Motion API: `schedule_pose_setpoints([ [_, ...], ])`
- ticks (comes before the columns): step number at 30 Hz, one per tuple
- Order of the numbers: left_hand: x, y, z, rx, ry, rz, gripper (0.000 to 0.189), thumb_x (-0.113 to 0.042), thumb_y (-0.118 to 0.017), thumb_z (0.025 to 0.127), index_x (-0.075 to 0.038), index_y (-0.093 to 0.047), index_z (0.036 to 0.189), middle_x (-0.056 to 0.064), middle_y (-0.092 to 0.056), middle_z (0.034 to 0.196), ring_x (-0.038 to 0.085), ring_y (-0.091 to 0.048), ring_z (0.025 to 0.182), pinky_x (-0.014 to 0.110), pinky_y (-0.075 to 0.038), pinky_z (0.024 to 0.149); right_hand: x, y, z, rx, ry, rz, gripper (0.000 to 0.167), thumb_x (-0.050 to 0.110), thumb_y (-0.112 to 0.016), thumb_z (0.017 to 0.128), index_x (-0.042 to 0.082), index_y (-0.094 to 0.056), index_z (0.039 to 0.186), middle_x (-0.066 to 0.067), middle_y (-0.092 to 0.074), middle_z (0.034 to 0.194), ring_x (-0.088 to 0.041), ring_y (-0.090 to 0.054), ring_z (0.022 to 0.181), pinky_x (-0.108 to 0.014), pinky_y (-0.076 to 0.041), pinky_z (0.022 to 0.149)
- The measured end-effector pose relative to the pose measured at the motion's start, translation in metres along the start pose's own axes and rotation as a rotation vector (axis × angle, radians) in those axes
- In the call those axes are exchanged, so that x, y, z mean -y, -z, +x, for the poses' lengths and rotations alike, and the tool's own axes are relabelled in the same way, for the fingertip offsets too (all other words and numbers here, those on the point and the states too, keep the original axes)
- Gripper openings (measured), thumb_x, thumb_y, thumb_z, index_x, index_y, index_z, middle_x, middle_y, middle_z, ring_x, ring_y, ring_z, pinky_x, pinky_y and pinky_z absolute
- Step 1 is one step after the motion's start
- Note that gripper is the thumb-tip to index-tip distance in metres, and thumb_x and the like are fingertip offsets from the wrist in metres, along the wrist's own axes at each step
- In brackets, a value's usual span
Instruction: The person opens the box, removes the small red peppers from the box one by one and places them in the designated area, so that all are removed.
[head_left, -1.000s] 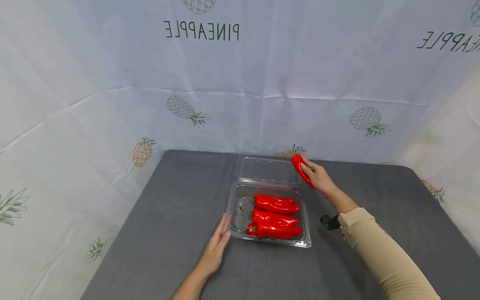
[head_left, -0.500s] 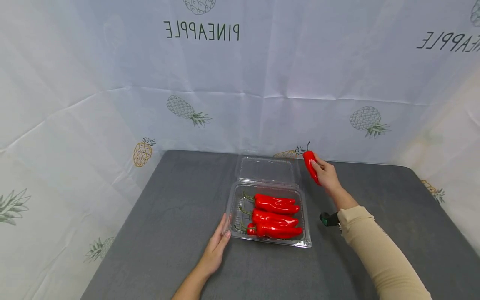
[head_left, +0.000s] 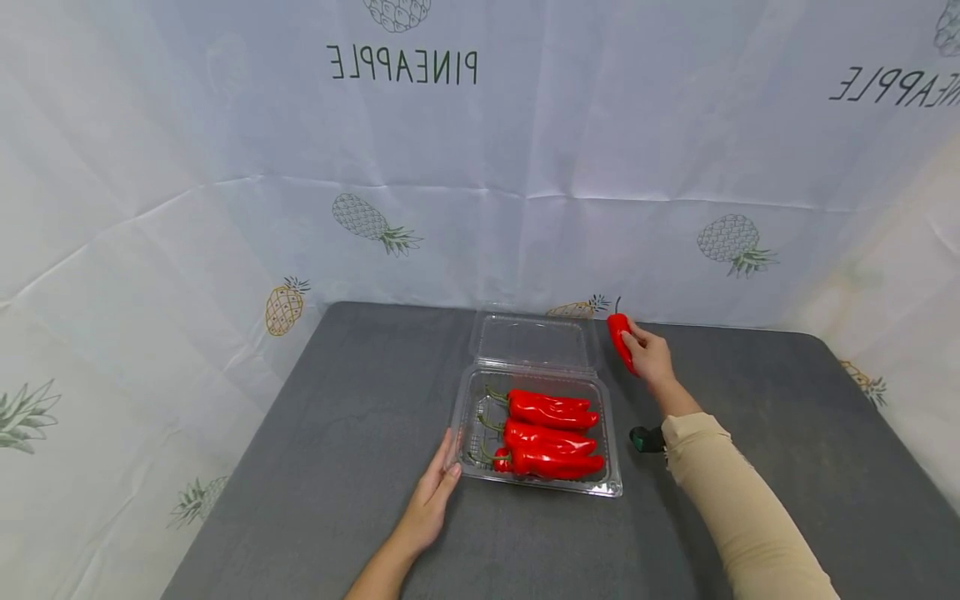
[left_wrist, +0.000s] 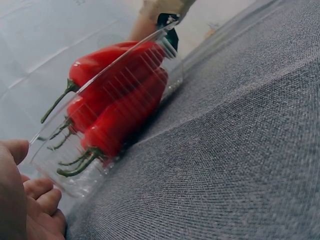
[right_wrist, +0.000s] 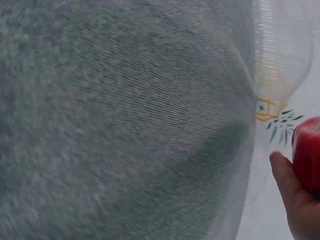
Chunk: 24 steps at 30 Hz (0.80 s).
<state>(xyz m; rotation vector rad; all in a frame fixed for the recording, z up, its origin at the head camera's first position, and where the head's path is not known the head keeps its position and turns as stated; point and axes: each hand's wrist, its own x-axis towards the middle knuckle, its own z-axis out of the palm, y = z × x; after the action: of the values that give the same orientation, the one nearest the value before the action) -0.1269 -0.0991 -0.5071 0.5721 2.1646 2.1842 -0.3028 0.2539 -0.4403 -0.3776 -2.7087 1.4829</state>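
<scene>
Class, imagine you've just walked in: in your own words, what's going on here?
A person's left hand holds the near left corner of a clear plastic container, in which several red peppers lie. Its lid is open. The right hand holds another red pepper, to the right of the lid.

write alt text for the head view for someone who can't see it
A person's right hand holds one red pepper while the left hand grips the near left corner of an open clear plastic container of red peppers on a gray table. Behind hangs a pale cloth printed with pineapples.
</scene>
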Motion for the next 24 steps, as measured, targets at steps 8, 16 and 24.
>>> schedule_pose_setpoints([
  [8, -0.001, 0.000, 0.000, -0.005, 0.008, 0.009, 0.055, -0.005, -0.035, 0.100, 0.012, -0.008, 0.144, 0.036, -0.018, 0.146, -0.014, -0.025, 0.129, 0.003, -0.022, 0.101, -0.007, -0.008, 0.000, -0.039, -0.003, -0.049, 0.047, 0.030, -0.042, 0.099, 0.014, -0.033, 0.143, -0.025, -0.040, 0.142, -0.038, -0.043, 0.121, -0.045, -0.042, 0.096],
  [16, -0.001, 0.000, 0.000, -0.001, 0.002, 0.011, 0.055, -0.005, -0.035, 0.099, 0.012, -0.008, 0.144, 0.036, -0.018, 0.146, -0.014, -0.024, 0.129, 0.002, -0.022, 0.101, -0.014, -0.011, -0.003, -0.051, 0.009, -0.090, 0.046, 0.026, -0.043, 0.099, 0.011, -0.035, 0.142, -0.024, -0.035, 0.145, -0.041, -0.035, 0.130, -0.050, -0.034, 0.105],
  [24, -0.001, 0.000, 0.000, -0.005, 0.003, 0.019, 0.055, -0.006, -0.036, 0.100, 0.012, -0.008, 0.144, 0.035, -0.019, 0.146, -0.015, -0.025, 0.129, 0.002, -0.021, 0.101, -0.021, -0.013, -0.003, -0.060, 0.007, -0.105, 0.046, 0.025, -0.043, 0.099, 0.008, -0.035, 0.142, -0.025, -0.035, 0.144, -0.042, -0.035, 0.130, -0.050, -0.032, 0.107],
])
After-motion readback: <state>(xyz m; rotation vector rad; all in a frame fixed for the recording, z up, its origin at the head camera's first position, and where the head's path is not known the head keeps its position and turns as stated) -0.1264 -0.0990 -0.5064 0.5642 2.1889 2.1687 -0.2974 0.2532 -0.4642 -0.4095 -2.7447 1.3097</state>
